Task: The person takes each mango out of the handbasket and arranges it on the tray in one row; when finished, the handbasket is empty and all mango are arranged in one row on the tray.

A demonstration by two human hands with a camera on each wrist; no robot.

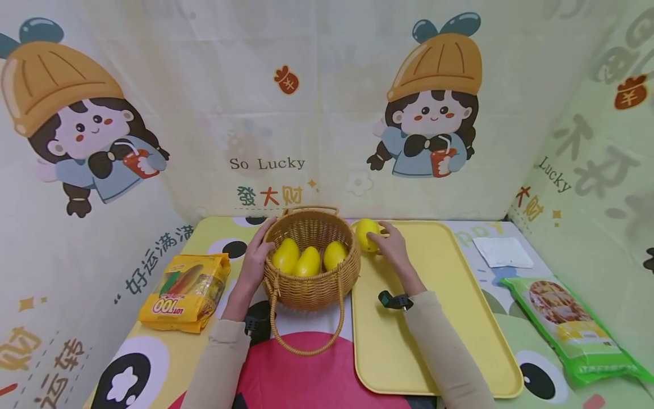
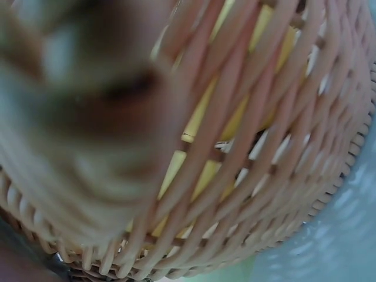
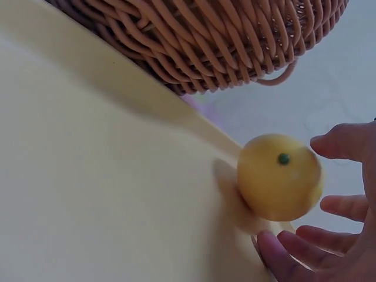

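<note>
A round wicker basket [image 1: 306, 289] stands in the middle of the table, with three yellow mangoes [image 1: 308, 262] lying inside. My left hand [image 1: 252, 258] grips the basket's left side, thumb at the rim and fingers along the outer wall. In the left wrist view, yellow fruit shows through the weave. Just right of the basket, at the far left corner of a yellow tray [image 1: 434, 318], my right hand [image 1: 392, 243] holds another yellow mango [image 3: 281, 179] between thumb and fingers. Its green stem end faces the right wrist camera.
On the left lies a yellow snack bag [image 1: 184, 292]. A green food package [image 1: 572, 324] and a small white packet [image 1: 503, 251] are right of the tray. One basket handle [image 1: 306, 353] hangs down toward the front. A printed cloth wall [image 1: 332, 113] encloses the table.
</note>
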